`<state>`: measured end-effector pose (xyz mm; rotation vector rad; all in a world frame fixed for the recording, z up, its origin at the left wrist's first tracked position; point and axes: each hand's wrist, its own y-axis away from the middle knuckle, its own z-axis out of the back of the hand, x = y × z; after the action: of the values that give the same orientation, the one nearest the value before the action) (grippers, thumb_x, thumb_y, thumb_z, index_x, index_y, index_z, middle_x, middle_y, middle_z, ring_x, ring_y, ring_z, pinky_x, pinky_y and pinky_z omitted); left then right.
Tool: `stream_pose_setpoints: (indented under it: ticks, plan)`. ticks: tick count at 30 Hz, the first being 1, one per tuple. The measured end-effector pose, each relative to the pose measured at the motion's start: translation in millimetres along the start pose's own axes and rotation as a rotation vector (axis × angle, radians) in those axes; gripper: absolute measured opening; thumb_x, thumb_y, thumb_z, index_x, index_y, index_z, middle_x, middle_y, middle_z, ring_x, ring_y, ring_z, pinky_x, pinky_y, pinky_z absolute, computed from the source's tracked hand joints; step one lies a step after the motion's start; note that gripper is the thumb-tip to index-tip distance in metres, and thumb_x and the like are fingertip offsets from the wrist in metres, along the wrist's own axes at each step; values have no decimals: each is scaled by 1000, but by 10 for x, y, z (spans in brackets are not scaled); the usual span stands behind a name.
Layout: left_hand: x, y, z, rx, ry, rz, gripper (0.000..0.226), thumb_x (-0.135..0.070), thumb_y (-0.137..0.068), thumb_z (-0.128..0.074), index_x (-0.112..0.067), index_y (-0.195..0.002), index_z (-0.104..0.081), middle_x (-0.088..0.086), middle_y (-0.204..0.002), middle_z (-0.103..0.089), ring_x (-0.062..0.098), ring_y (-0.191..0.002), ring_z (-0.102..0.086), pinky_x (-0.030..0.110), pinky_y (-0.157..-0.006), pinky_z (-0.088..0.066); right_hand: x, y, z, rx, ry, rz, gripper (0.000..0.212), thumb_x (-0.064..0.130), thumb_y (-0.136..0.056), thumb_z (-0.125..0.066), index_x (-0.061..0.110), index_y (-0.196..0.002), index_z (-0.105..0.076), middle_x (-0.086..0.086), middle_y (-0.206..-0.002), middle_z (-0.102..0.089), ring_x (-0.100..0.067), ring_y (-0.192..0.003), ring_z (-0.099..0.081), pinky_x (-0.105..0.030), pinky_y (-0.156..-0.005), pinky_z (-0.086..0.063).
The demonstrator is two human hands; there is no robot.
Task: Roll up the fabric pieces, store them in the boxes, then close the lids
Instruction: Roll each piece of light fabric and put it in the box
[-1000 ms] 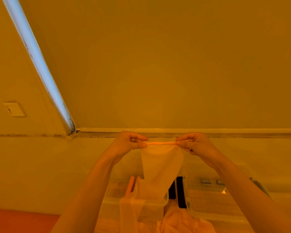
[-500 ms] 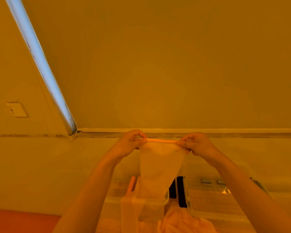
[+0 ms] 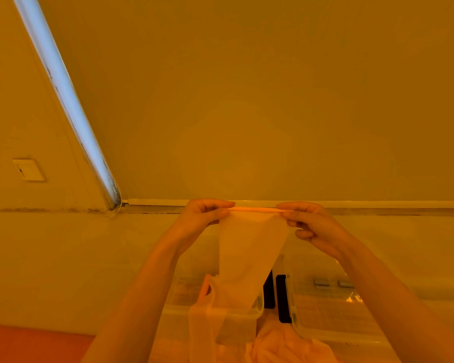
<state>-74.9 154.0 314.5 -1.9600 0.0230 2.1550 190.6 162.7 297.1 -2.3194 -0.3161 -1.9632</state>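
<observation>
Fabric piece point(image 3: 249, 247) hangs sheer, limp and featherlight; my left hand point(image 3: 202, 218) and right hand point(image 3: 312, 226) pinch its rolled top edge point(image 3: 254, 210), best hold, fingers curled tight.

Two boxes point(image 3: 212, 307) point(image 3: 333, 310), two fabrics point(image 3: 249, 252) point(image 3: 286, 344) (sheer)

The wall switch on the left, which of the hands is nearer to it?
Left. The left hand pinches the fabric on the side toward the switch; the right hand pinches the far end.
</observation>
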Motion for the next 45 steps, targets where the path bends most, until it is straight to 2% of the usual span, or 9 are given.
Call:
stream_pose_setpoints:
  ticks: [7, 13, 16, 21, 25, 29, 33, 41, 45]
  plan:
    - [56, -6, 18, 0, -86, -1, 25, -7, -80, -70, -26, -96, -73, 0, -92, -74, 10, -83, -66, 19, -71, -51, -20, 1, -34, -110, 147, 71, 14, 6, -81, -71, 12, -94, -71, -4, -69, -58, -6, -50, -39, -16, -39, -25]
    - [73, -6, -11, -26, -128, -17, 18, 3, -81, -68, -14, -86, -70, -2, -73, -69, 1, -65, -59, 13, -61, -43, -25, -3, -33, -105, 186, 78, 10, 6, -82, -70, 12, -91, -72, -1, -68, -61, -6, -53, -41, -16, -41, -28]
    - [58, -1, -35, -9, -126, -32, 16, -1, -87, -62, -16, -86, -65, -5, -73, -68, 4, -70, -62, 18, -65, -46, -27, 15, -39, -73, 247, 120, 8, 10, -85, -68, 9, -93, -68, -2, -68, -61, -7, -54, -43, -18, -44, -28]
    - [64, 0, -30, -6, -93, -3, 15, -9, -91, -60, -22, -86, -65, 12, -75, -57, 25, -74, -58, 37, -70, -49, -46, 26, -43, -30, 355, 168, 3, 16, -90, -65, 14, -92, -65, 5, -58, -64, -9, -53, -51, -19, -45, -30]
    - [42, 36, -62, -38, -25, -9, 18, -1, -89, -59, -17, -88, -68, 4, -75, -66, 12, -67, -64, 22, -59, -53, -50, 40, -29, -18, 280, 158, 11, 10, -90, -63, 12, -100, -69, 2, -64, -64, -7, -54, -51, -18, -44, -30]
    - [42, 39, -55, -36, 3, -3, 30, 0, -88, -60, -25, -85, -76, 2, -89, -72, 13, -78, -68, 22, -66, -53, -53, 31, -43, -20, 150, 101, 19, 0, -91, -57, 10, -100, -71, -7, -70, -60, -9, -56, -47, -16, -39, -26]
    - [24, 42, -53, -29, 16, -1, 28, -6, -87, -61, -26, -82, -78, 0, -92, -74, 13, -84, -68, 21, -69, -52, -21, 26, -59, -23, 123, 108, 16, 14, -85, -66, 6, -97, -72, -7, -66, -55, -9, -53, -41, -17, -38, -22]
    - [66, 21, -16, -19, -99, -1, 25, -5, -83, -68, -25, -98, -71, 0, -90, -74, 13, -83, -68, 23, -72, -53, -22, 37, -69, -86, 219, 120, 21, 9, -81, -72, 19, -99, -71, 5, -63, -65, -4, -52, -47, -16, -43, -33]
    - [105, -14, -25, -28, -110, 3, 20, -1, -82, -68, -20, -87, -72, 0, -79, -72, 13, -75, -63, 24, -69, -48, -34, 1, -49, -81, 270, 101, 12, 9, -84, -70, 14, -95, -71, 2, -64, -62, -5, -54, -47, -17, -44, -32]
